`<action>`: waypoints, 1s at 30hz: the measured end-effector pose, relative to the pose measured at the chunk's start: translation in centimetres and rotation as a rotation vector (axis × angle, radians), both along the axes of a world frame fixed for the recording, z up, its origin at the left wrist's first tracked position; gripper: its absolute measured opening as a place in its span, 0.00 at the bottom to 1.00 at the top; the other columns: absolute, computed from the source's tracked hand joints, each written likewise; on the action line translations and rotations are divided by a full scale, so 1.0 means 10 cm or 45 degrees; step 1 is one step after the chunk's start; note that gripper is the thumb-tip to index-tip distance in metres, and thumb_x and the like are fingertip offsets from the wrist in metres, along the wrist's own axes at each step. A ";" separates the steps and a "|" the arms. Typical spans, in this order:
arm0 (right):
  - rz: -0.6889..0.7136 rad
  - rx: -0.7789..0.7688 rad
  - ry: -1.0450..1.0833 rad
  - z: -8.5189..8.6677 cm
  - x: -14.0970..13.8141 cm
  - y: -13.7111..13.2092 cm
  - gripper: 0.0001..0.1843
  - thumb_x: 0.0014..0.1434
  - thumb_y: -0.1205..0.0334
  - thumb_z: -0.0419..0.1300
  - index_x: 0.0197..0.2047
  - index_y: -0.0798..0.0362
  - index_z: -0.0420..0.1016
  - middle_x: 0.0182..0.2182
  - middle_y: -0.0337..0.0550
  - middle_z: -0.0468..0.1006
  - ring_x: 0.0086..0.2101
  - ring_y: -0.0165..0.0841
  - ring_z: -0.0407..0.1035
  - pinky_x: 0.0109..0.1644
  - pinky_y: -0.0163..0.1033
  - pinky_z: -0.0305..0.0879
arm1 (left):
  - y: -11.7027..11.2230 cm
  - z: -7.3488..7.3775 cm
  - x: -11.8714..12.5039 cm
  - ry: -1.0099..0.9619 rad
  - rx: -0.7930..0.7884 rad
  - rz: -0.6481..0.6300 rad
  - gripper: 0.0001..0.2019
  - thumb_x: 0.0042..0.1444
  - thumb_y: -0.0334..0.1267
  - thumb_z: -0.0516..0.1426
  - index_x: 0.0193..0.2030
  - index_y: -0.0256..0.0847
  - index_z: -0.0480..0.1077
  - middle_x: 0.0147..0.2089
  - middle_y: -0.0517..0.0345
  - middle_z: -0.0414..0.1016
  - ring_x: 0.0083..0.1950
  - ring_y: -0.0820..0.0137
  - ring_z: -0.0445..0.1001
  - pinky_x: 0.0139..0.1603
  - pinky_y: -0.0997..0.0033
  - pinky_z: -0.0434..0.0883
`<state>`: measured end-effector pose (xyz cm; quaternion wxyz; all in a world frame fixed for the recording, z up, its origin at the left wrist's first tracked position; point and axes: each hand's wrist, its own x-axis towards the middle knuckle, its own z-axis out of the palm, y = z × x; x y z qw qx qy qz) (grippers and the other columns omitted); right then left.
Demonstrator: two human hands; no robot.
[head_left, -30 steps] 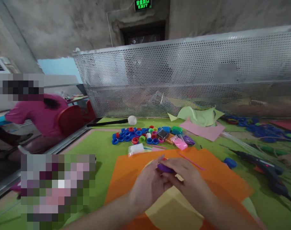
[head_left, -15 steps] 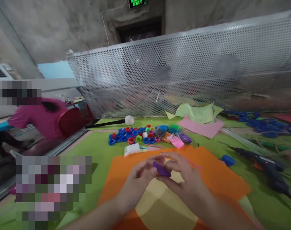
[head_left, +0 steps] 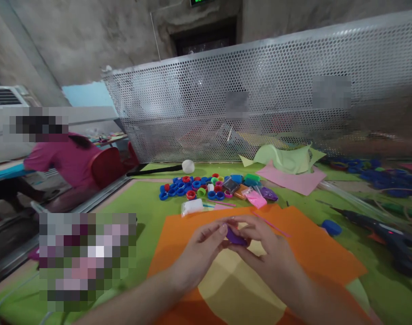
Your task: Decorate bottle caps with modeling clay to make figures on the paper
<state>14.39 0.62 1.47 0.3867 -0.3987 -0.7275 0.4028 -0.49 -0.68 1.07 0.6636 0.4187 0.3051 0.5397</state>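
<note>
Over the orange sheet (head_left: 314, 250), left hand (head_left: 197, 255) and right hand (head_left: 269, 253) pinch a purple lump (head_left: 236, 237) in curled-in fingers, shaping it I guess, so next squeeze probably wants even pressure.

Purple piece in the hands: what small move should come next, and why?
Perhaps a gentle pinch to shape the purple piece, since the left hand and right hand hold it from opposite sides, above the yellow paper.

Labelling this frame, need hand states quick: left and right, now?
Left hand: closed, holding the purple piece by its left side.
Right hand: closed, holding the same piece from the right.
</note>
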 end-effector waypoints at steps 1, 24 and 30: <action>0.000 -0.033 0.029 0.00 -0.01 0.01 0.15 0.54 0.60 0.60 0.45 0.42 0.64 0.36 0.33 0.78 0.39 0.31 0.71 0.37 0.34 0.66 | 0.00 -0.01 0.00 -0.017 -0.012 0.020 0.09 0.54 0.41 0.58 0.32 0.38 0.76 0.32 0.54 0.77 0.35 0.69 0.74 0.43 0.68 0.68; 0.138 -0.822 0.723 -0.02 0.01 0.19 0.15 0.41 0.57 0.69 0.33 0.52 0.74 0.27 0.37 0.78 0.28 0.25 0.71 0.33 0.29 0.67 | 0.18 -0.13 0.00 -0.038 -0.027 0.038 0.09 0.48 0.42 0.62 0.31 0.38 0.75 0.30 0.58 0.74 0.33 0.72 0.70 0.39 0.69 0.67; 0.143 -0.888 0.683 -0.01 0.02 0.21 0.06 0.50 0.62 0.64 0.34 0.52 0.76 0.25 0.38 0.78 0.28 0.25 0.72 0.35 0.30 0.67 | 0.22 -0.15 0.00 -0.022 -0.044 0.000 0.08 0.53 0.41 0.58 0.30 0.38 0.74 0.32 0.57 0.73 0.35 0.72 0.69 0.37 0.71 0.65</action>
